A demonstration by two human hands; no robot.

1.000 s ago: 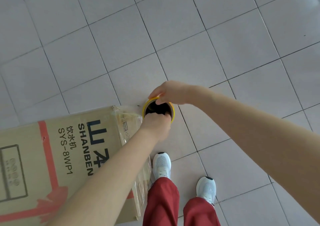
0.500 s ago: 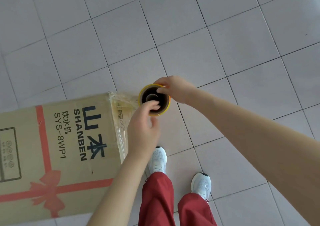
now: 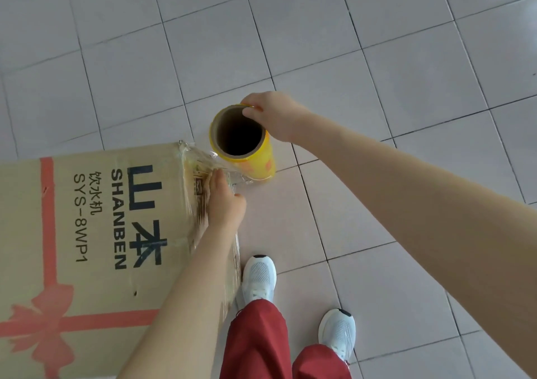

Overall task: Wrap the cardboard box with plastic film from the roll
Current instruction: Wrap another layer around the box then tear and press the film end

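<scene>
Left hand (image 3: 225,204), fingers flat, pins film (image 3: 200,160) to the box (image 3: 96,233) corner; right hand (image 3: 276,118) grips the roll (image 3: 257,162) by its rim. The next move is probably unrolling film around the box.

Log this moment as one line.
left hand presses film on box | right hand holds roll rim | roll upright beside box corner | film spans roll to box
</scene>
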